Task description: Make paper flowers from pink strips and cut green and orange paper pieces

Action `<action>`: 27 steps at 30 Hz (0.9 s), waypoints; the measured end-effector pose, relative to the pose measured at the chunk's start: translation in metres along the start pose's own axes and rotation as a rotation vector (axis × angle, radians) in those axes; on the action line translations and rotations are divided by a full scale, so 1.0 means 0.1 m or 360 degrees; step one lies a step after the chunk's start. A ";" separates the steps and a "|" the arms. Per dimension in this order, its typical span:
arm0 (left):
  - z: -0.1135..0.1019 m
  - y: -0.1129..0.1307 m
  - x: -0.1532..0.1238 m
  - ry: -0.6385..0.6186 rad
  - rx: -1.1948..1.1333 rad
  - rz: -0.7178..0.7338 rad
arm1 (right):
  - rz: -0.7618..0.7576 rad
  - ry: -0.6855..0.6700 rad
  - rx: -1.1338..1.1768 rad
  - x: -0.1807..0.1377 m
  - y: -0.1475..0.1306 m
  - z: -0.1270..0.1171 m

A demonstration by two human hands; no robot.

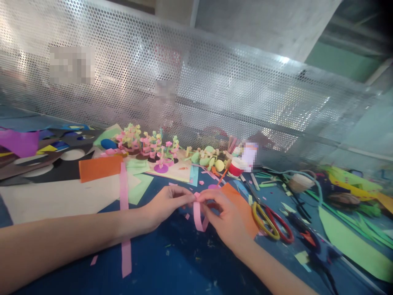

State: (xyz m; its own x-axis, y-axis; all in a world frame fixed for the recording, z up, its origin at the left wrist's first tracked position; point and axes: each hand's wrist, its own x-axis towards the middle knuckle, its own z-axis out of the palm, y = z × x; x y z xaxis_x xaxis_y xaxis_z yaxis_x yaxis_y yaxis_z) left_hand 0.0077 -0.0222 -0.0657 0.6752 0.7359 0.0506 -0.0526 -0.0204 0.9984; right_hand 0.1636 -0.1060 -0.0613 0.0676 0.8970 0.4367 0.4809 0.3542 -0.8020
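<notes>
Near the middle of the head view, both hands meet on a narrow pink paper strip (197, 217), which hangs from the fingertips in a curved loop. My left hand (167, 205) pinches its top end between thumb and forefinger. Right beside it, my right hand (225, 219) is closed on the same end, and its curled fingers partly hide the strip. A longer pink paper strip (126, 258) lies on the blue table (172, 270), passing under my left forearm. Orange paper (241, 205) lies just behind my right hand.
Scissors (270, 223) with yellow and red handles lie right of my right hand, beside a dark tool (310, 237) with an orange part. Paper flower pieces (147, 145) stand at the back before a perforated metal screen (196, 82). Pale paper (61, 196) covers the left.
</notes>
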 end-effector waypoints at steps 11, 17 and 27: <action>-0.02 -0.02 0.01 0.0026 0.0019 0.0016 | 0.0161 -0.0010 0.0040 -0.02 -0.01 0.00; -0.02 -0.02 0.02 0.0046 0.0001 -0.0003 | 0.0204 -0.0015 0.0115 0.00 -0.04 0.01; -0.02 -0.05 0.00 -0.0028 0.0004 0.0007 | 0.0486 0.0011 0.0357 0.06 0.01 -0.03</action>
State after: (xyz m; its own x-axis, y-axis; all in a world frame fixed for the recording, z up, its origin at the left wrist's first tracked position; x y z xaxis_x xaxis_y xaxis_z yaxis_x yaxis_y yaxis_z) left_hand 0.0071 -0.0206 -0.0704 0.6879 0.7237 0.0552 -0.0537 -0.0250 0.9982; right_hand 0.1674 -0.1010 -0.0578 0.1843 0.9688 0.1659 0.2341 0.1207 -0.9647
